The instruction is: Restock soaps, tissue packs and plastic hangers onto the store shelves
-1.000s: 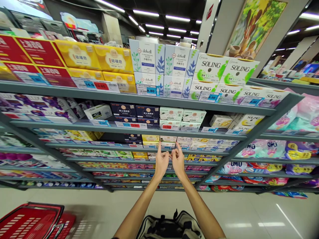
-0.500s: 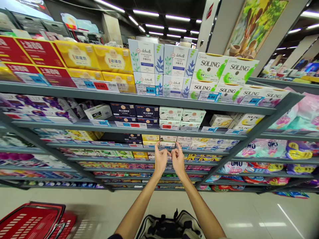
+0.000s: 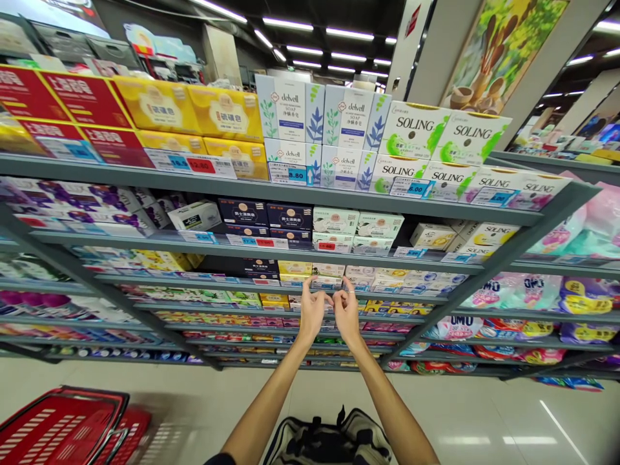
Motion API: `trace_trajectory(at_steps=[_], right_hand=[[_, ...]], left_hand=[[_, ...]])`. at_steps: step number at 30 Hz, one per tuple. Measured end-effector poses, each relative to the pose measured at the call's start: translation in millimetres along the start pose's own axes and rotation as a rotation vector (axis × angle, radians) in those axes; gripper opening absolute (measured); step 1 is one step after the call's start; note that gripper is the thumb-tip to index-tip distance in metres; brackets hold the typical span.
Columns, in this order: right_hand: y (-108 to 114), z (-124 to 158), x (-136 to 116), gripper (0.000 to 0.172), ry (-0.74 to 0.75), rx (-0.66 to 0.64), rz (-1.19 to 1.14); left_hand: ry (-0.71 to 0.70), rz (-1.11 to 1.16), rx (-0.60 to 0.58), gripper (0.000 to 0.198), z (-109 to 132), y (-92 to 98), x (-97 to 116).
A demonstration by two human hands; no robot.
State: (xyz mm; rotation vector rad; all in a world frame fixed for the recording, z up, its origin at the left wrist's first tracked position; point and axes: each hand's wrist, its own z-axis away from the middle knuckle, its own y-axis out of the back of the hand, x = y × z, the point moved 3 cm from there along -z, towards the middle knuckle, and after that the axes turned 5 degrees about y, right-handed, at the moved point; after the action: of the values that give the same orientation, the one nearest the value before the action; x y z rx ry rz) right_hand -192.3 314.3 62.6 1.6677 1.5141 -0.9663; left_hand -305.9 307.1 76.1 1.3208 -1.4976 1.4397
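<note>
Both hands are raised together in front of the soap shelves, holding nothing that I can see. My left hand (image 3: 314,313) has its index finger stretched upward and its thumb pointing inward. Mirroring it, my right hand (image 3: 345,314) also has its index finger up, with a thin ring on one finger. The thumbs come close together in the middle; whether they touch, I cannot tell. Between and beyond the index fingertips appears a pale soap box (image 3: 328,270) on a lower shelf. Yellow soap boxes (image 3: 295,268) stand just left of it.
Grey shelving (image 3: 290,194) spans the view, stacked with delvell soap boxes (image 3: 290,116), SOLING boxes (image 3: 414,129) and yellow soap packs (image 3: 225,113). OMO bags (image 3: 520,290) fill the right-hand shelves. A red shopping basket (image 3: 62,423) is at lower left. A bag (image 3: 329,439) hangs at my front.
The view has shifted slightly, so the shelves appear a little further right. Both hands keep the same pose and place in view.
</note>
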Motion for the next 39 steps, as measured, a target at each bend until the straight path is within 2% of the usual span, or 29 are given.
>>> trace_trajectory(at_steps=[2, 5, 7, 10, 12, 14, 17, 21, 27, 34, 39], right_hand=[[-1, 2, 1, 0.063, 0.019, -0.003, 0.014], [1, 6, 4, 0.061, 0.061, 0.026, 0.071], [5, 6, 3, 0.055, 0.121, 0.062, 0.189], [12, -1, -10, 0.04, 0.389, 0.068, 0.503], [12, -10, -24, 0.035, 0.646, -0.025, 0.731], [9, -21, -37, 0.038, 0.853, -0.139, 0.908], [3, -37, -49, 0.044, 0.986, -0.231, 1.046], [-6, -54, -51, 0.041, 0.961, -0.294, 1.113], [-8, -71, -39, 0.031, 0.919, -0.247, 1.139], [-3, -80, -27, 0.031, 0.879, -0.222, 0.999], [1, -82, -23, 0.026, 0.916, -0.204, 1.014]], left_hand=[[-0.011, 0.01, 0.001, 0.051, 2, -0.2, -1], [-0.05, 0.028, 0.079, 0.048, 5, 4.4, -2], [-0.064, 0.031, 0.135, 0.047, 7, 11.0, -4], [-0.026, 0.049, 0.2, 0.039, 10, 23.3, -10], [0.007, 0.05, 0.236, 0.034, 13, 30.2, -16], [0.005, 0.04, 0.277, 0.033, 17, 34.2, -20], [0.007, 0.065, 0.311, 0.037, 21, 33.9, -25], [0.088, 0.113, 0.271, 0.048, 20, 25.1, -34], [-0.048, 0.083, 0.335, 0.053, 9, 14.8, -33], [-0.055, 0.049, 0.337, 0.056, 1, 0.3, -30], [-0.046, 0.006, 0.315, 0.057, 2, 5.0, -29]])
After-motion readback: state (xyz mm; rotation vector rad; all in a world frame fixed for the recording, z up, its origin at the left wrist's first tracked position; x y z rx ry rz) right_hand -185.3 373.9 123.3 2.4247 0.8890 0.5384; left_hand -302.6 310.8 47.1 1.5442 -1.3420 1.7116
